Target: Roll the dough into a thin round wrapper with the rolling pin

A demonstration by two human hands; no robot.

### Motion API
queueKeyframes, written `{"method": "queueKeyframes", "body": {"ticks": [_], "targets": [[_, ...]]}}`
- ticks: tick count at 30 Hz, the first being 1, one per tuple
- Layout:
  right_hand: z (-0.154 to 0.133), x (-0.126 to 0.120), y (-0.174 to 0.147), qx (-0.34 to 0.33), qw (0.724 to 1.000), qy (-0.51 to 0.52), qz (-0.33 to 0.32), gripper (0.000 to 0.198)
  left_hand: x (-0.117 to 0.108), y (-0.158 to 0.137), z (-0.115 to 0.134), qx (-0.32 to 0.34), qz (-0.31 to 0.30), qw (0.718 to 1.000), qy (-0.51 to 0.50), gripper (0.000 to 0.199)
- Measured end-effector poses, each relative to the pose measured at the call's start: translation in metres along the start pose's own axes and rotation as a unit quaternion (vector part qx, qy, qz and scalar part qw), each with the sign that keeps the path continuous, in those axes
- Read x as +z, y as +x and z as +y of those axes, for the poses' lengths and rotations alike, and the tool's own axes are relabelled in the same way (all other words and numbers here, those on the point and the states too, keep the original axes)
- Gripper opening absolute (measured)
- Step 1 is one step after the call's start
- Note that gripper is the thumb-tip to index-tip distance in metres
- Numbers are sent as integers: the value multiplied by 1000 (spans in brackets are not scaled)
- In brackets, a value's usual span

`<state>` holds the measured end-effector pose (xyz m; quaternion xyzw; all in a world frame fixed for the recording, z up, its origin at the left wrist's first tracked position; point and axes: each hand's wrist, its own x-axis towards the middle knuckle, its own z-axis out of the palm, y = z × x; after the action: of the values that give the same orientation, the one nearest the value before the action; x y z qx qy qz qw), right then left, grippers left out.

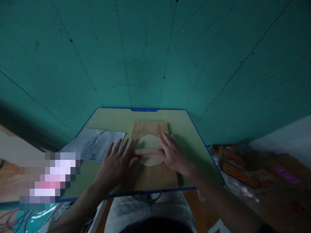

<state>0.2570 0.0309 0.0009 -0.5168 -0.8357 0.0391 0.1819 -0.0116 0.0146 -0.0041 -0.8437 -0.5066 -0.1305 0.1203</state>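
On a wooden board, a thin, round, pale sheet of dough lies flat. A short rolling pin rests crosswise over the dough, its ends running under my hands. My left hand is at the pin's left end, palm down, fingers spread and pointing away from me. Over the right end lies my right hand, fingers stretched out across the dough's right edge. Neither hand has its fingers wrapped round the pin. Both palms hide the pin's ends.
The board stands on a pale green folding table with a blue edge, against a green wall. A printed plastic bag lies left, beside a pixelated patch. Cardboard boxes and orange-and-clear packages sit right of the table.
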Motion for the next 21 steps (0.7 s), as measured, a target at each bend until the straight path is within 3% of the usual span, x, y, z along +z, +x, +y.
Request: {"method": "queueKeyframes", "body": {"ticks": [3,6,9,13,16,18,21], "targets": [[12,0,59,52,999,-16,6,57,10,39,-14,-39,-35,998,-24,62],[16,1,85,67,997,-24,-12,53,13,51,-17,-53,-38,997,-39,63],[13,-1,61,23,999,-7,-49,50,6,30,-3,-30,-1,999,-40,71],[2,-12,-16,-29,999,28,-36,54,-11,-20,29,35,37,998,-39,74],[-6,-23,-55,-31,999,23,-28,59,-16,-41,34,68,34,996,-41,70],[-8,-26,-56,-32,999,15,-36,60,-14,-38,26,88,21,995,-49,66],[0,-19,-21,-19,999,0,-43,56,-4,-8,8,86,-4,995,-56,62]]}}
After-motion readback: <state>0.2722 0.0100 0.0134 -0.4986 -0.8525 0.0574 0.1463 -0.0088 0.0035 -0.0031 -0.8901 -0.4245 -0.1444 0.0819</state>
